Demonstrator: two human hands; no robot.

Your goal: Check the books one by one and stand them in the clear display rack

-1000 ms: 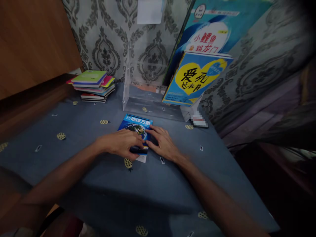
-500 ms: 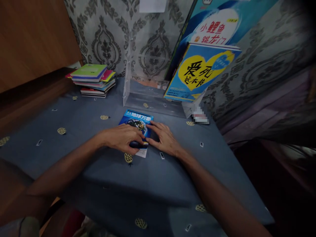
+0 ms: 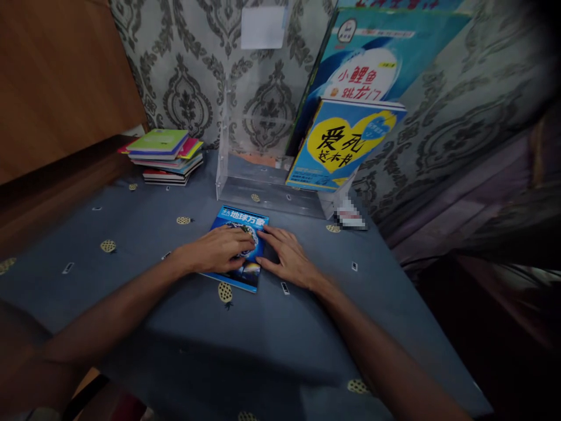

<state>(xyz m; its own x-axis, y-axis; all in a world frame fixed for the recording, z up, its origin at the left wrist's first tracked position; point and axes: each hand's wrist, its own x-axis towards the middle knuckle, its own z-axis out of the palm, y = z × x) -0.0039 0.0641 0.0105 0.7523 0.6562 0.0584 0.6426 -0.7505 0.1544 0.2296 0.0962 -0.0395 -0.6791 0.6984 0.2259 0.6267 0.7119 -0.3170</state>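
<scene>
A blue book (image 3: 245,220) with an Earth picture on its cover lies closed and flat on the tablecloth. My left hand (image 3: 221,248) rests across the middle of that cover, fingers laid out over the globe picture. At the book's right edge is my right hand (image 3: 287,257), thumb and fingers apart, fingertips touching the edge. Both hands are open, and neither grips the book. Part of the cover is hidden under the left hand.
Beyond the book stands a clear acrylic rack (image 3: 272,202). A blue-and-yellow book (image 3: 342,146) leans in its right side, before a larger teal book (image 3: 394,44). A stack of books (image 3: 162,155) sits at the back left. A patterned wall (image 3: 188,96) rises behind.
The white page below the cover's bottom edge no longer shows; the cover now lies down over it. My left hand has shifted slightly on the cover. The camera view has tilted up a little.
</scene>
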